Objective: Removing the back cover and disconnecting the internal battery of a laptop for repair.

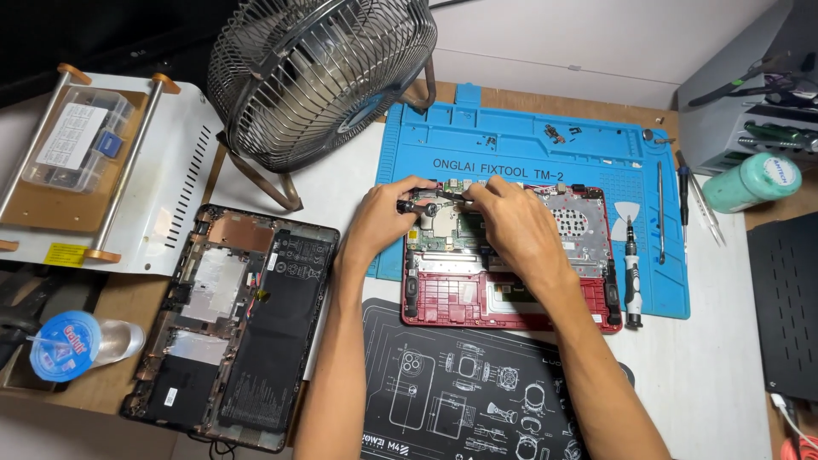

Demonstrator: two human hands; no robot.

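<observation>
Hands meet over the red laptop base; your left hand grips a small black part, long axis sideways; your right hand pinches its other end, equally near.

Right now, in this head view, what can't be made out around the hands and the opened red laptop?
- What the left hand and right hand pinch: small dark part, covered by fingers.
- Green circuit board in the opened red laptop base: partly hidden under both hands.
- Tiny screws on the blue silicone repair mat: too small to count.
- Black printed mat: cut off by the bottom edge.
</observation>
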